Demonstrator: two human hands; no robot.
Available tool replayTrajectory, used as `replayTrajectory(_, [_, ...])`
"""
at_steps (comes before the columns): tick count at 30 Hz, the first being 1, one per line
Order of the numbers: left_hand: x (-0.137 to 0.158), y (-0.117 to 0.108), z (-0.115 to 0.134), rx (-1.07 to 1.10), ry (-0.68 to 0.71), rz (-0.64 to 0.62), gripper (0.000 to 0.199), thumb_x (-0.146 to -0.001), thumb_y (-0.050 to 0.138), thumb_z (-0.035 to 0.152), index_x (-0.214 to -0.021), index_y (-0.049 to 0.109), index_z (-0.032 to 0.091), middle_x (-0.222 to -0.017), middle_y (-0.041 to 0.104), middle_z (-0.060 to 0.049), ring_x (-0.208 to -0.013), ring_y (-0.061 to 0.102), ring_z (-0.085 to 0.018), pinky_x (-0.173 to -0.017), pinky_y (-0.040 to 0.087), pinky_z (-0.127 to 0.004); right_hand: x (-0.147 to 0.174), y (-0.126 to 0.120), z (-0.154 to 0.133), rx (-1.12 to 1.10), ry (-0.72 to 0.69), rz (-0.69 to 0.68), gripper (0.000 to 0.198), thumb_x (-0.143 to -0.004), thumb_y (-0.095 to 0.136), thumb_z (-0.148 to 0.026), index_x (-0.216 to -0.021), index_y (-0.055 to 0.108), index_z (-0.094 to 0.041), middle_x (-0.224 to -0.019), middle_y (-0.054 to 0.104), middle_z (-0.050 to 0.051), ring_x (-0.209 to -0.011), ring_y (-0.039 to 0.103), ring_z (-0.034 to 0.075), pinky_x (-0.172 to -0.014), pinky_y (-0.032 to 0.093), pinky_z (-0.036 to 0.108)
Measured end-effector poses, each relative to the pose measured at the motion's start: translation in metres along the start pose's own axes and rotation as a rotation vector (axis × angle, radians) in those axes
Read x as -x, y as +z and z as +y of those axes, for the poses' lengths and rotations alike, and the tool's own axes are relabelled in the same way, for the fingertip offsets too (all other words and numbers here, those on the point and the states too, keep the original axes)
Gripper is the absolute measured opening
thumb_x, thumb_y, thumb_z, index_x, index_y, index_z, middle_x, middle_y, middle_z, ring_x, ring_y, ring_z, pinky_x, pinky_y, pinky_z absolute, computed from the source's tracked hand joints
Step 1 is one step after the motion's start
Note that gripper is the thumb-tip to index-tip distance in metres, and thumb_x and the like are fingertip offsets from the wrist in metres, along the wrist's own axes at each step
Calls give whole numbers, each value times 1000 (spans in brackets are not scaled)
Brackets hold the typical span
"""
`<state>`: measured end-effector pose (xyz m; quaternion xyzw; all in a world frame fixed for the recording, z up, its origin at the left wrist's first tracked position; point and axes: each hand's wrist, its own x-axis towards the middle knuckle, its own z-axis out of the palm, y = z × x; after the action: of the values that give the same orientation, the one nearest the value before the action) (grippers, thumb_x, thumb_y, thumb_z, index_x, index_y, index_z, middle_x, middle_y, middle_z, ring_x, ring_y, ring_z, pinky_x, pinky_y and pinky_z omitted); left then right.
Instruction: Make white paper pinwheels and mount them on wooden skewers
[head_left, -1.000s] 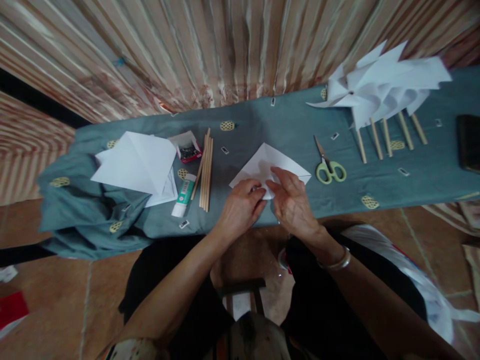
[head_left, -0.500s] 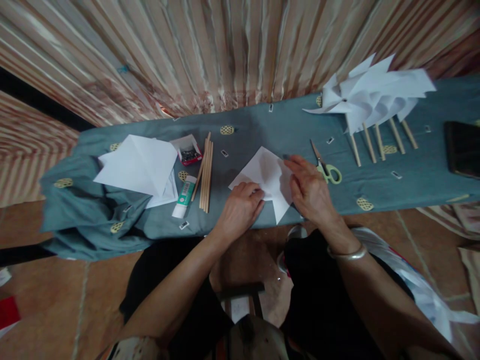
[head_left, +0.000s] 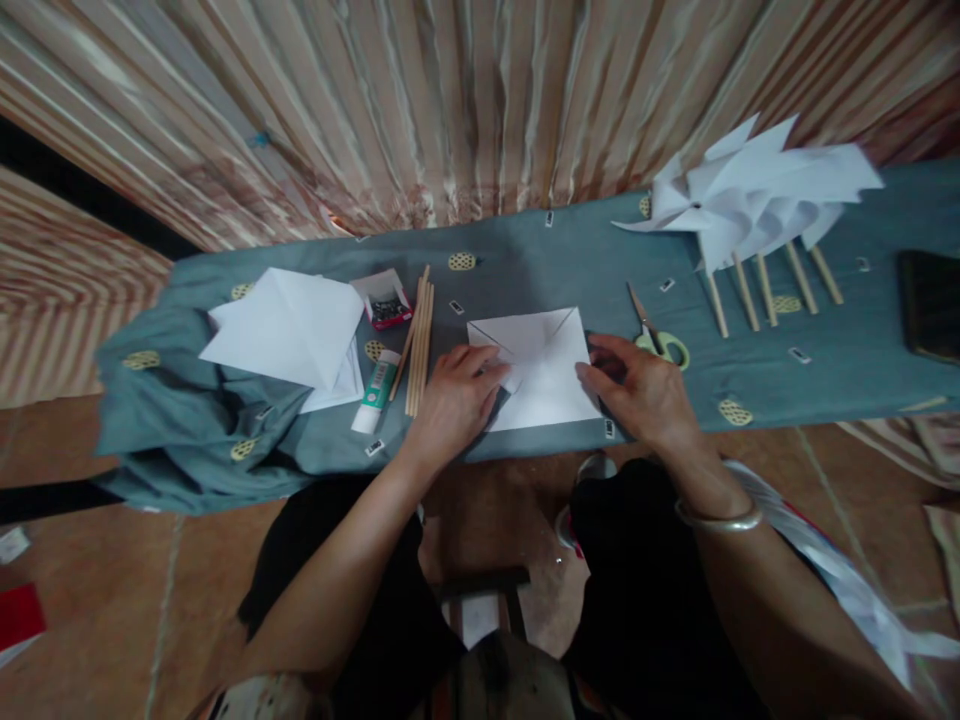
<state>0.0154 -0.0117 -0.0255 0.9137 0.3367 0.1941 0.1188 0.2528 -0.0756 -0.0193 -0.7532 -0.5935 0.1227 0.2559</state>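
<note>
Head view: slit white paper sheet (head_left: 551, 385) lies on the grey-green tablecloth (head_left: 517, 260), between the two hands; dark diagonal slits run in from its two far corners. Left hand (head_left: 454, 395) has fingertips down on the sheet's left side (pinching or just pressing, can't tell). Right hand (head_left: 641, 390) is at the sheet's right edge, thumb and fingers spread, nothing clamped.

Handling, my judgement: light pressure with the left, square up from the right edge, no drag across the slits, or the loose corners could crease or tear.

Around the sheet: scissors (head_left: 646, 322) just off its right side, beside the right knuckles, so the likeliest snag. Wooden sticks (head_left: 420, 350) near its left, next to the left hand; glue stick (head_left: 377, 390) and red box (head_left: 388, 308) of small dark bits beyond them. Paper stack (head_left: 292, 325) further left of it. Paper pinwheels (head_left: 757, 200) on sticks sit well to its far right, not in the way.
</note>
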Motion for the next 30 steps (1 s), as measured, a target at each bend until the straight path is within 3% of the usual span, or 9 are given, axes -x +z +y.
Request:
replayTrajectory(5, [4,-4,10,20,60,73,30,-92,51,18,-119,61,17,-130,59,-12,-115,52,-26,-95,46,-44,2,1,-2,-4,73,-51,37,-79,66,-36,-113,68,-20,-79,76,4,-71,72,24,-66,54,35])
replayTrajectory(9, [12,1,29,54,158,-8,29,-91,57,36,-110,63,14,-113,65,-12,-103,57,-26,-83,49,-40,2,2,-3,33,69,-56,39,-81,65,-37,-116,66,-19,-80,77,5,-70,72,24,-65,54,34])
replayTrajectory(13, [15,7,38,2,149,-86,21,-91,58,30,-102,63,13,-103,67,-11,-95,59,-24,-80,51,-38,4,2,-6,98,44,-50,39,-82,64,-38,-117,67,-19,-81,77,5,-73,73,26,-65,53,36])
replayTrajectory(18, [15,7,39,-1,185,-42,17,-95,49,22,-96,64,13,-94,68,-8,-88,62,-20,-77,53,-32,5,-5,-7,119,8,-26,35,-86,58,-39,-113,69,-19,-85,77,8,-77,73,28,-69,54,39])
replayTrajectory(21, [18,8,36,53,148,22,19,-96,47,21,-97,65,14,-94,70,-7,-87,64,-18,-76,54,-29,4,-11,-3,-3,-26,-1,31,-89,50,-32,-109,71,-20,-96,76,10,-86,72,28,-79,55,41])
replayTrajectory(26, [19,10,31,206,37,69,21,-96,48,23,-100,66,14,-94,72,-7,-86,67,-17,-78,55,-29,3,-15,4,-441,-171,-270,25,-84,54,-25,-98,74,-25,-108,73,5,-104,67,23,-97,51,42])
replayTrajectory(30, [19,9,32,228,33,34,20,-96,49,22,-100,67,14,-96,73,-7,-86,66,-18,-79,55,-30,2,-14,1,-621,-142,-388,19,-76,71,-31,-95,76,-28,-115,70,5,-113,62,24,-102,47,43])
